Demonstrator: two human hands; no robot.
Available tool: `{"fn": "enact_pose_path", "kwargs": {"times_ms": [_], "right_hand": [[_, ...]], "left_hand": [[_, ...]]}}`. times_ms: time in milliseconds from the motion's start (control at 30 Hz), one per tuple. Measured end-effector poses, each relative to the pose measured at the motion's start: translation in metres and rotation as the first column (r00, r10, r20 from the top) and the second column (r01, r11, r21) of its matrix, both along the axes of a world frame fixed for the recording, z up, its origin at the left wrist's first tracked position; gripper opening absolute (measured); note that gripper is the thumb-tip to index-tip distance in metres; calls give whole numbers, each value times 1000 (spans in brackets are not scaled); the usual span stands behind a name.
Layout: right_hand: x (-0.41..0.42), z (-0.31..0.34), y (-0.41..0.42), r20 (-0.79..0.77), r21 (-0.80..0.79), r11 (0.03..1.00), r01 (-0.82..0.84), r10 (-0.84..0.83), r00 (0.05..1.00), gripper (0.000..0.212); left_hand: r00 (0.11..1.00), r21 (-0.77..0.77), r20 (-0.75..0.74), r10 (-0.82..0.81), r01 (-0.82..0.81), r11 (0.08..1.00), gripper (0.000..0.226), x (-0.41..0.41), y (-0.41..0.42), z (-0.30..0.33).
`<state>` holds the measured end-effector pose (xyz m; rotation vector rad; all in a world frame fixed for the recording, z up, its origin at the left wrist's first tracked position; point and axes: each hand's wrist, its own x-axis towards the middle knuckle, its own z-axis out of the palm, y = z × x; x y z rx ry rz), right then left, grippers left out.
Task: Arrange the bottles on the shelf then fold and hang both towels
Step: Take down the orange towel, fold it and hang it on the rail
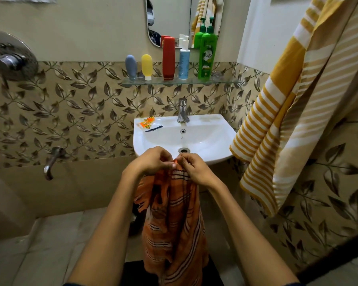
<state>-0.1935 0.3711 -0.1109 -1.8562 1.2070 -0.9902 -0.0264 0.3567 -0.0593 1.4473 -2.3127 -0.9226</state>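
Hands (153,161) (195,169) pinch orange towel (174,219) before sink (207,139)

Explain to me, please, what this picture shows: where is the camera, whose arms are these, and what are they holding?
There is no machine here. The camera sits on a person's head and looks down at their own bare arms in a bathroom. The left hand and right hand pinch the top edge of an orange striped towel, which hangs down in front of the white sink. Above the sink, a glass shelf carries five bottles standing in a row. A yellow striped towel hangs on the right.
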Motion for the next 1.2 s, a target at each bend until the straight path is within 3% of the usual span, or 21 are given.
{"fn": "enact_pose_path", "kwargs": {"times_ms": [67,167,333,433,600,733,800,900,1033,1100,1200], "right_hand": [[-4,-3,-1,-44,35,999,8,-6,999,16],[-7,-8,1,-91,71,997,-4,10,996,27],[-7,-27,3,-197,-72,952,299,-307,931,19],[-13,-36,4,-211,-32,907,420,-417,884,21],[-28,-52,1,-272,87,857,508,-470,840,8],[-32,-46,-3,-240,121,887,446,-410,880,20],[-32,-38,-4,-215,124,920,371,-340,915,30],[-25,-25,-3,-186,72,965,252,-235,954,39],[-10,-10,-1,-150,44,995,88,-81,985,35],[-3,-3,-2,-134,39,999,14,-9,991,33],[3,2,-5,-94,27,1000,-13,15,995,33]], "left_hand": [[999,-69,-46,27,-31,997,17,2,0,2],[997,-151,-66,35,-44,987,18,1,2,7],[996,-203,-87,29,-47,978,17,-4,8,14],[991,-246,-109,76,-101,964,19,0,9,20],[967,-285,-183,178,-225,932,18,11,5,24],[923,-226,-133,361,-383,896,11,20,-8,12],[903,-114,-70,425,-430,895,25,24,-11,2],[924,8,-53,380,-380,925,50,22,-10,-12],[980,91,-69,187,-181,979,61,5,-3,-22],[992,119,-98,80,-68,991,53,-4,0,-25],[990,101,-142,4,11,995,17,-10,1,-28]]}}
